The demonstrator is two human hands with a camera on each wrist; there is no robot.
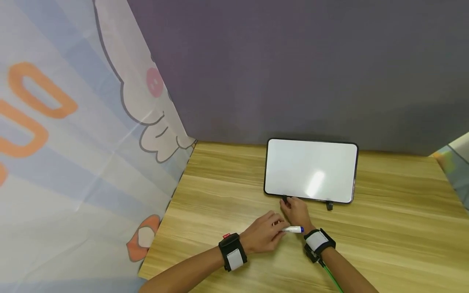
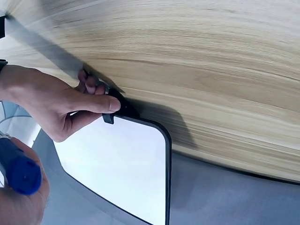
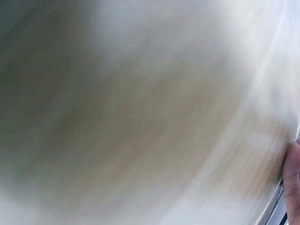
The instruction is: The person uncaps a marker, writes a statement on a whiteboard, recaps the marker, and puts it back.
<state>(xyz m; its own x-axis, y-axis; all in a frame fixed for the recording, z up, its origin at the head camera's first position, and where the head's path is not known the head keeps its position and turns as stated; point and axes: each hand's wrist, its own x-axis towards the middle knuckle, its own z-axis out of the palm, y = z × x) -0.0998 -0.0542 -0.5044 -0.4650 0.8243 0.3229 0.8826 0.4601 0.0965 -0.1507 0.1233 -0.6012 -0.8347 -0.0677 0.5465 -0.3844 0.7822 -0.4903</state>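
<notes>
A small whiteboard (image 1: 311, 169) with a black frame stands at the back of the table, on black feet at its lower edge. My right hand (image 1: 296, 211) pinches the left black foot (image 2: 123, 104) between thumb and fingers. The other foot (image 1: 329, 205) shows further right. My left hand (image 1: 264, 234) holds a white marker (image 1: 292, 229), its blue end pointing right towards my right wrist. In the left wrist view, that blue end (image 2: 24, 176) is close to the camera. The right wrist view is mostly blurred, with part of a finger (image 3: 291, 180) at its right edge.
The wooden table (image 1: 220, 195) meets a dark grey panel (image 1: 293, 73) behind the whiteboard. A printed cloth (image 1: 91, 183) hangs along the left side. A green cable (image 1: 329, 276) runs from my right wrist strap (image 1: 318, 242).
</notes>
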